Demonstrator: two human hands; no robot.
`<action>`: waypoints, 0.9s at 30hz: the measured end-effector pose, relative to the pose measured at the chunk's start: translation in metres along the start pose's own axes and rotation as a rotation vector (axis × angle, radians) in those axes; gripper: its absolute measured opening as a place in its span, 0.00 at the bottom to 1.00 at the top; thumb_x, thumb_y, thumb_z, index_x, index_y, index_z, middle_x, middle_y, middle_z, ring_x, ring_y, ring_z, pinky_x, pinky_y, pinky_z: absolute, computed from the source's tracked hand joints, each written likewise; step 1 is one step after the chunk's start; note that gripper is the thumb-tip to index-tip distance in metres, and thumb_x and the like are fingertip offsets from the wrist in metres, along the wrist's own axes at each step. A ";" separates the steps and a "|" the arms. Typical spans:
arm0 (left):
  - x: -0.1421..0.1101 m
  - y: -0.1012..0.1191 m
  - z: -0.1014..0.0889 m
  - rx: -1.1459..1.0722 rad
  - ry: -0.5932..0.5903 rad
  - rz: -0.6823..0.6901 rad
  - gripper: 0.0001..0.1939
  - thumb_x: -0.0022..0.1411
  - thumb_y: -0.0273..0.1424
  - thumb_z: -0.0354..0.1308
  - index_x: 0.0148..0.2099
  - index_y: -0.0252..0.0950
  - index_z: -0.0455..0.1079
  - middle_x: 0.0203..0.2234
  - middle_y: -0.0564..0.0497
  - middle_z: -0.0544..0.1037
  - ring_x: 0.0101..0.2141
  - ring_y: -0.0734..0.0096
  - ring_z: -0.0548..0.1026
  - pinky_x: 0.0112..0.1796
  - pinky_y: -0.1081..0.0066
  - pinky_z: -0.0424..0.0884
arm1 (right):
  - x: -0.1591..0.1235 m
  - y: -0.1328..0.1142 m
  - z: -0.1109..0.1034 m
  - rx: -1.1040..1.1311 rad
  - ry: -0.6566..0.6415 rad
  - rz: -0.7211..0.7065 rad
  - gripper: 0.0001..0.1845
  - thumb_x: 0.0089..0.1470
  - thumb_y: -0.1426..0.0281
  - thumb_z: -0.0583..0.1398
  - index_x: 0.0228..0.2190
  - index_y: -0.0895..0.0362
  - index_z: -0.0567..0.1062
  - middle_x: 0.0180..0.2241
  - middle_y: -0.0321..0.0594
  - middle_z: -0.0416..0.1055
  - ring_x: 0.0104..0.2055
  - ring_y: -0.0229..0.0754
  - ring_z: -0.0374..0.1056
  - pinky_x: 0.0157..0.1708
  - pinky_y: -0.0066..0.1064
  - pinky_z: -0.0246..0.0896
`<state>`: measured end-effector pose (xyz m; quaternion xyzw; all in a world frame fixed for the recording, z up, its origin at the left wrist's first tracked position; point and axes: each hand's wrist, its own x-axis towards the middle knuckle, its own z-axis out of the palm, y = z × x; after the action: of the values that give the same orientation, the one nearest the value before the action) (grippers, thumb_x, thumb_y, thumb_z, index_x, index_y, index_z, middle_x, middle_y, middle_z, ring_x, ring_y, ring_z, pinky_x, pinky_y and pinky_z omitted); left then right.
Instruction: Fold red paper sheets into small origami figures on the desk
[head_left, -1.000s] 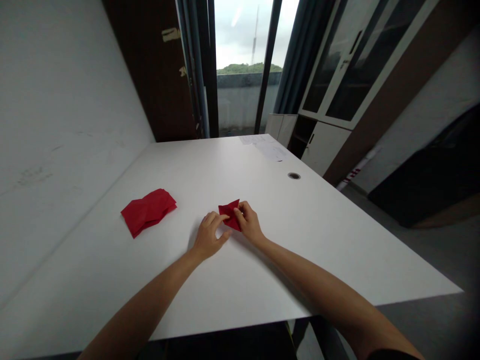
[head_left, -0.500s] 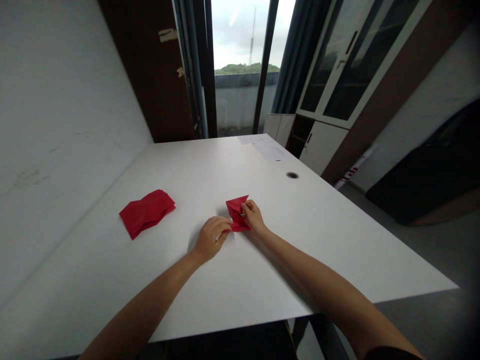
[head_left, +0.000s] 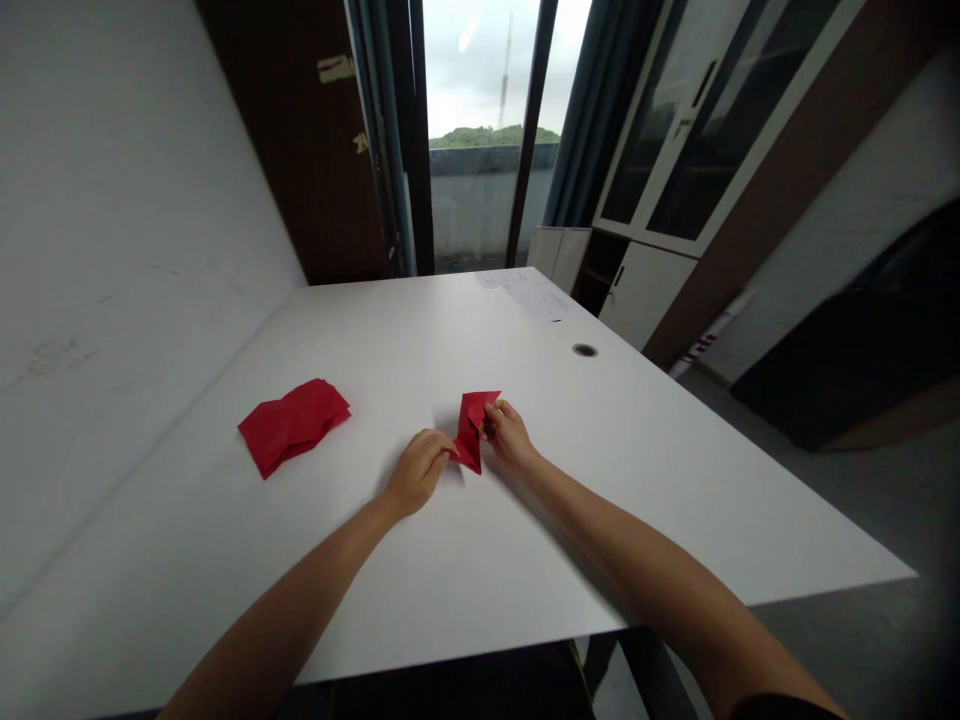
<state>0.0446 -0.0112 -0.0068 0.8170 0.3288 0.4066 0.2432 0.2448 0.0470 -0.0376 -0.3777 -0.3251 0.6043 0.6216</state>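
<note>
folded red paper (head_left: 471, 430), creased to a point but with a flap loose, held just above the white surface (head_left: 525, 560): right hand (head_left: 510, 435) clamped on it, left hand (head_left: 418, 472) curled at its lower tip, hold unclear; flat red paper bundle (head_left: 292, 425) lies well left.

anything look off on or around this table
The loose red paper on the table looks rumpled, its layers creased and uneven. A scrap of tape on the dark wall panel looks stray. Nothing else stands out.
</note>
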 end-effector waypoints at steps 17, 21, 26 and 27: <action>0.006 -0.014 0.011 -0.478 0.159 -0.443 0.12 0.62 0.40 0.58 0.39 0.35 0.71 0.34 0.49 0.76 0.36 0.67 0.72 0.40 0.71 0.67 | -0.022 -0.008 0.024 -0.113 -0.157 -0.074 0.22 0.51 0.53 0.65 0.37 0.55 0.67 0.31 0.37 0.73 0.29 0.40 0.72 0.26 0.29 0.66; 0.009 -0.011 0.011 -0.675 0.147 -0.489 0.13 0.60 0.38 0.60 0.42 0.34 0.72 0.35 0.47 0.78 0.39 0.63 0.75 0.43 0.67 0.69 | -0.024 -0.009 0.024 -0.121 -0.216 -0.091 0.21 0.52 0.53 0.64 0.37 0.55 0.66 0.31 0.37 0.73 0.29 0.41 0.72 0.26 0.30 0.66; 0.010 -0.011 0.012 -0.791 0.176 -0.552 0.16 0.57 0.39 0.62 0.45 0.34 0.72 0.34 0.47 0.79 0.37 0.64 0.76 0.41 0.66 0.71 | -0.027 -0.008 0.026 -0.132 -0.286 -0.117 0.18 0.55 0.55 0.63 0.37 0.54 0.65 0.29 0.35 0.72 0.29 0.40 0.71 0.25 0.28 0.63; 0.010 -0.012 0.012 -0.787 0.191 -0.558 0.16 0.57 0.38 0.63 0.44 0.34 0.72 0.35 0.47 0.79 0.36 0.65 0.76 0.41 0.68 0.70 | -0.028 -0.007 0.026 -0.151 -0.287 -0.117 0.18 0.55 0.55 0.62 0.35 0.55 0.66 0.28 0.35 0.72 0.27 0.39 0.70 0.24 0.28 0.63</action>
<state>0.0550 0.0021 -0.0162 0.5030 0.3773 0.4924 0.6018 0.2243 0.0215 -0.0171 -0.3136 -0.4765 0.5886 0.5728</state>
